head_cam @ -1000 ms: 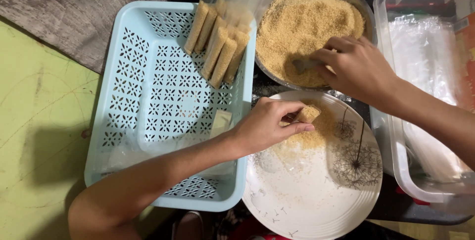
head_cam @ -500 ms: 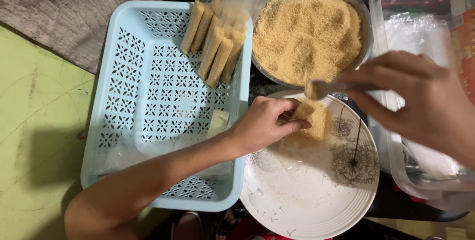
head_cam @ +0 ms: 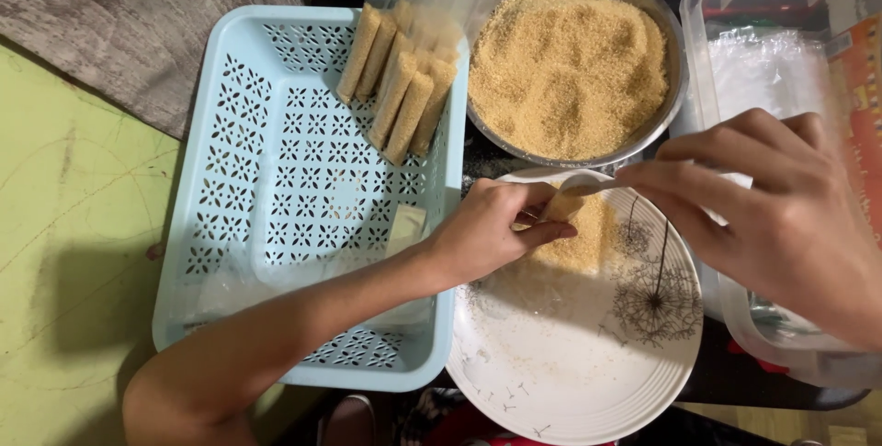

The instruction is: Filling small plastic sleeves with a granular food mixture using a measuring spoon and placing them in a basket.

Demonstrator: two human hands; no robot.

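Two hands meet over the white plate (head_cam: 551,382), where a crumb-coated roll (head_cam: 577,230) lies on a patch of loose breadcrumbs at the plate's upper edge. The left hand (head_cam: 487,235) curls around the roll's near end, fingers pinching it lightly. The right hand (head_cam: 781,216) is bent at the knuckles with its fingertips closed on a small white spoon (head_cam: 588,181) held just above the roll.

Judging by its look, the roll is light, soft and easily crushed, and its coating would shed if rubbed; it is best lifted by its long sides with a gentle grip.

Five finished rolls (head_cam: 400,92) lean together in the far corner of the pale blue perforated basket (head_cam: 276,207). A steel bowl of breadcrumbs (head_cam: 570,69) sits just beyond the plate. At the right stands a clear plastic container (head_cam: 781,42) holding crinkled transparent wrapping, with an orange-red printed package (head_cam: 862,88) at its far edge.
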